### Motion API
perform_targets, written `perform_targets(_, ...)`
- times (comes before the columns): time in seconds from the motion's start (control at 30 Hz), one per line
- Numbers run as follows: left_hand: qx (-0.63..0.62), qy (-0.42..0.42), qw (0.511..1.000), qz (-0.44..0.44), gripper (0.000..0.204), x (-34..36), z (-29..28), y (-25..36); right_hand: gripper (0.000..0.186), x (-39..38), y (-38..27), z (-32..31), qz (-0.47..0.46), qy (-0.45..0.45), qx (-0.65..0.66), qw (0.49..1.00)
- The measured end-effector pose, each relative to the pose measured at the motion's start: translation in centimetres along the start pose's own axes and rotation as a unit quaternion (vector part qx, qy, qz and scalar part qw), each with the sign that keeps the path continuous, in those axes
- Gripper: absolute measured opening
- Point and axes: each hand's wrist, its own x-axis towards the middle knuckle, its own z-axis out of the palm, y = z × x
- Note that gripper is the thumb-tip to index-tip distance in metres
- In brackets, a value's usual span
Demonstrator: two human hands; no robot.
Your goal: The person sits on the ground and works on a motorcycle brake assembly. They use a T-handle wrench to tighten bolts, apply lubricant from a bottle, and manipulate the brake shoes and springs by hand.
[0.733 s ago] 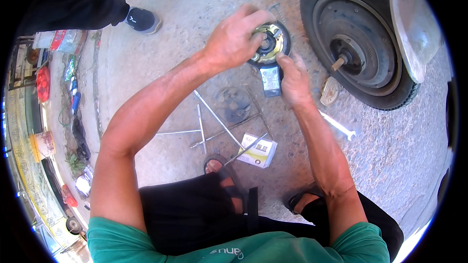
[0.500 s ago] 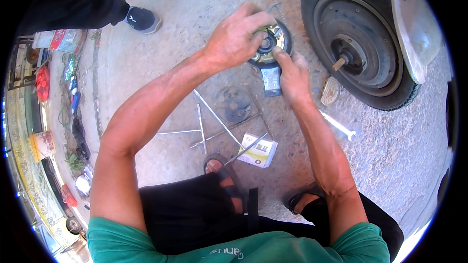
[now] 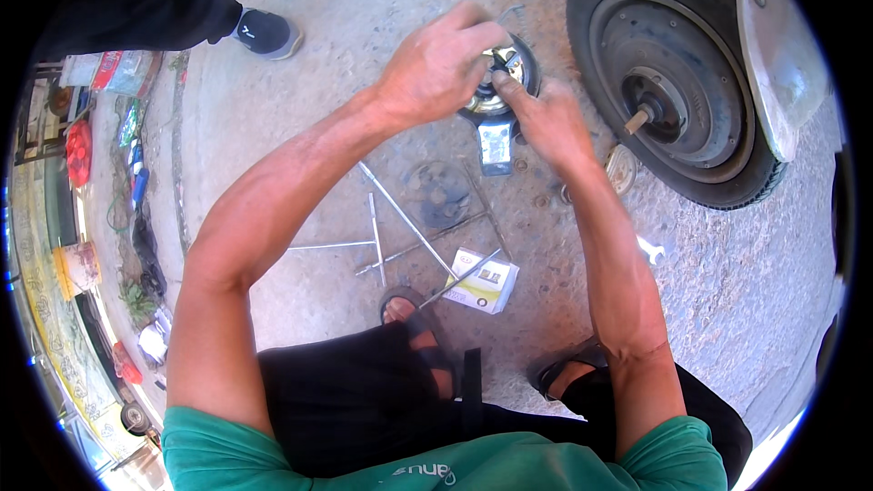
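Observation:
A round drum brake assembly (image 3: 520,59) with a dark rim and shiny metal parts is between my hands, above the concrete floor. My left hand (image 3: 436,65) is closed around its left side, fingers curled over the upper edge. From the right, my right hand (image 3: 553,123) grips it, with the thumb pressed near the centre and the other fingers partly hidden. A silver metal arm (image 3: 496,147) sticks out from the assembly's lower side. Just right of my hands stands a tyred wheel (image 3: 673,91) with a bare hub and an axle end poking out.
Several long metal T-bars (image 3: 400,209) lie crossed on the floor before my feet, beside a white and yellow-green box (image 3: 482,284). An open-end spanner (image 3: 652,251) shows past my right forearm. A person's shoe (image 3: 266,34) is at the upper left.
The brake assembly has shifted slightly left and tilted, its metal now catching more light. My right hand has moved left and up, its thumb closer to the centre.

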Motion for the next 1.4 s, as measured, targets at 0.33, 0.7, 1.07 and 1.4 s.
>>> perform_targets(0.33, -0.018, -0.018, 0.999, -0.034, 0.032, 0.0, 0.0, 0.0, 0.039, 0.5, 1.2, 1.4, -0.046, 0.068, 0.002, 0.997)
perform_targets(0.7, -0.064, -0.040, 0.995, -0.062, 0.029, 0.0, -0.3, -0.7, 0.041, 0.8, 1.8, 2.0, -0.026, 0.057, 0.051, 0.997)
perform_targets(1.07, -0.063, -0.059, 0.995, -0.056, 0.031, 0.2, -0.9, -1.1, 0.041, 0.4, 1.2, 2.9, -0.025, 0.096, 0.089, 0.991)
perform_targets(1.4, -0.060, -0.072, 0.994, -0.059, 0.030, 0.1, -1.0, -1.5, 0.040, 0.4, 0.9, 3.1, -0.018, 0.088, 0.114, 0.989)
